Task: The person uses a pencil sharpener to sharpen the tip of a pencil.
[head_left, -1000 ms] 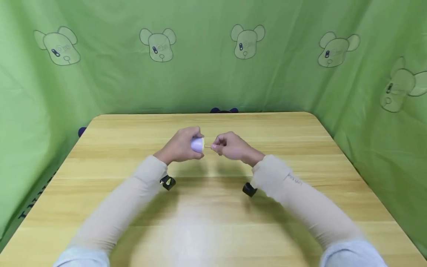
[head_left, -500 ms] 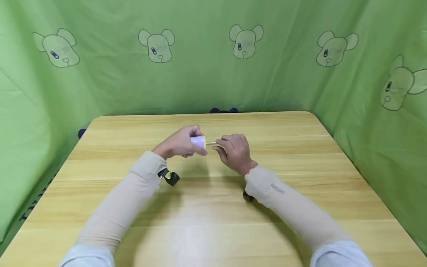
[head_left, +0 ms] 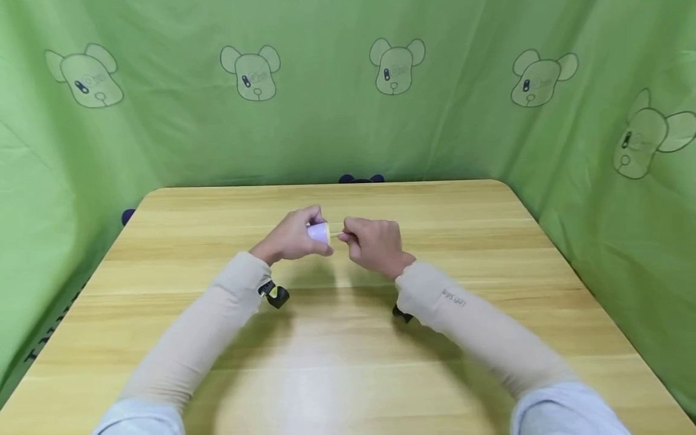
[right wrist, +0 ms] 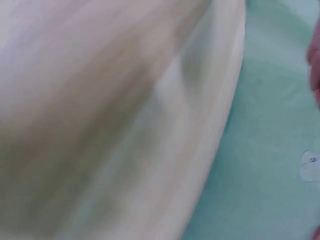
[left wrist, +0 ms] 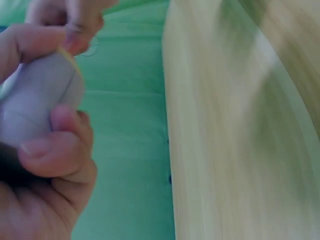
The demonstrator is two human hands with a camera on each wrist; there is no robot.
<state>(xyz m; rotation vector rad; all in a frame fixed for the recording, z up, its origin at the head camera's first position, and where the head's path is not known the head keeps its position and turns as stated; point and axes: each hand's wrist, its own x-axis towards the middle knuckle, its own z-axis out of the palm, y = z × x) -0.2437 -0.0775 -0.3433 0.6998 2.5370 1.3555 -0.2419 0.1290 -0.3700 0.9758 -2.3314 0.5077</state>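
In the head view my left hand [head_left: 296,235] grips a small lavender cup-shaped object [head_left: 318,232] with a pale yellow rim, held sideways above the table. The left wrist view shows the thumb and fingers of that hand curled round the object's greyish-looking side [left wrist: 42,95]. From the rimmed end a thin, light-coloured rod [head_left: 336,234] sticks out to the right. My right hand [head_left: 375,244] pinches the rod's outer end, its fingers curled over it. Only slivers of the right hand's fingers [right wrist: 315,65] appear in the right wrist view, at the edge.
A wood-grain table [head_left: 326,338] lies below both hands. Green cloth [head_left: 326,139] with printed bear heads hangs behind and at the sides. Black wrist mounts [head_left: 275,294] hang under the cuffs of the beige sleeves [head_left: 196,326].
My right hand has turned over from a thumb-up pinch to knuckles up, shifting its hold on the rod. The left hand keeps the cup-shaped object in nearly the same place.
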